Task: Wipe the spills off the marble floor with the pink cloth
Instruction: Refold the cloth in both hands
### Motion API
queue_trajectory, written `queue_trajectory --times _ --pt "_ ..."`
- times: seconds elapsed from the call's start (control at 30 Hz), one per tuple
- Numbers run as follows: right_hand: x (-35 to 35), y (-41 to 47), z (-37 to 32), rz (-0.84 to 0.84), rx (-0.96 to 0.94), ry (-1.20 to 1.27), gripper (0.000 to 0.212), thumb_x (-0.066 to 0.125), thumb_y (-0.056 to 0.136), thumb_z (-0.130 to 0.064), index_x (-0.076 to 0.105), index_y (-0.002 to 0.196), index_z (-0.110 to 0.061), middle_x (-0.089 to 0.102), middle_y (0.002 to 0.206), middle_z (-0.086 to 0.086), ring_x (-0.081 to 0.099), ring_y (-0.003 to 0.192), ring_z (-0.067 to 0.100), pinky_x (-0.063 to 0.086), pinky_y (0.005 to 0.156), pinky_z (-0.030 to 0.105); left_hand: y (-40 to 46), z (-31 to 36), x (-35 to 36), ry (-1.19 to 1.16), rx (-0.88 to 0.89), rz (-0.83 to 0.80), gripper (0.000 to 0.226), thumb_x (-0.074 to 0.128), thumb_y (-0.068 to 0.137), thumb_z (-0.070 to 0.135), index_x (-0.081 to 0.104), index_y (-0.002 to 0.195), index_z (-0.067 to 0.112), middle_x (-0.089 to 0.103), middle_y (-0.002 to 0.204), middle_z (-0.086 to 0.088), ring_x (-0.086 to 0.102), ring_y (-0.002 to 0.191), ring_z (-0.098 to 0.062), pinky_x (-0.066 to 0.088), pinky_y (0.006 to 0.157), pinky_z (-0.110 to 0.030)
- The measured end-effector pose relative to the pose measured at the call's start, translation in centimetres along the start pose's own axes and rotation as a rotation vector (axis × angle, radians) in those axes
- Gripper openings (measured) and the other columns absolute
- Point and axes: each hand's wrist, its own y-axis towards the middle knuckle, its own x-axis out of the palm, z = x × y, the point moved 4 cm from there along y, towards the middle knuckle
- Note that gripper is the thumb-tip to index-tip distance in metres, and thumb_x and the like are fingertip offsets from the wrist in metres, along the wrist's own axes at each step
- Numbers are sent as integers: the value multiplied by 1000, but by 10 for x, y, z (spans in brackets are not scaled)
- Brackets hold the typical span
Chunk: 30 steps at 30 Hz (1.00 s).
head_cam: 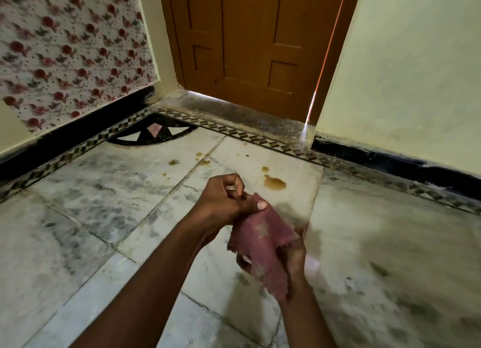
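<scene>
— Holding the cloth [263, 246] up between both hands, I hadn't touched the floor [104, 191] with it. My left hand [226, 199] pinched its top corner; my right hand [291, 259] was closed on its lower edge.

— So nothing was wiped?

— I'd judge not. The big spill [274, 182] sat wet just beyond my hands, and the small drops [173, 162] lay nearer the door [250, 40], all left to do

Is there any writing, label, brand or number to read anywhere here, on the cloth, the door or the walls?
None: no readable text in this view.
Pink cloth: pale star shapes only, no letters.
Floral wall covering: flower pattern only.
Wooden door: plain panels.
Marble floor: one tiny dark mark, too small to read.
</scene>
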Motion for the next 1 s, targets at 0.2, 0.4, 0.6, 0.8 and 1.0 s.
queue_trajectory --times 0.2,0.4,0.6,0.8,1.0 --pt "-18 1 12 -7 -49 78 75 82 72 -58 79 122 -2 72 135 27 61 135 49 38 121 68 -5 -34 -16 51 -84 173 55 95 71 -6 45 61 15 73 71 -18 69 64 -24 55 49 -28" --pt "-7 11 -6 -43 -147 27 68 67 87 -37 58 152 -19 71 133 15 75 101 31 63 85 46 0 -30 -12 201 95 234 54 96 70 0 46 61 17 80 80 -19 81 76 -23 64 66 -43" --pt "-16 13 0 8 -134 209 81 65 85 -77 75 127 -8 79 121 19 81 104 37 64 93 56 15 -39 -2 -19 60 217 24 89 84 6 67 77 14 76 88 -16 74 88 -22 59 81 -40" --pt "-19 13 -15 109 -196 -26 51 78 84 -33 65 132 -21 76 132 17 79 103 31 67 87 48 15 -52 -5 44 16 175 4 82 91 7 82 94 9 78 91 -2 73 80 -11 54 66 -28" --pt "-19 13 -36 244 -326 -299 52 85 85 -7 71 132 -21 81 113 18 72 84 25 57 74 37 13 -62 -8 109 10 228 9 84 88 2 79 92 9 77 89 -5 67 64 -25 56 60 -34"
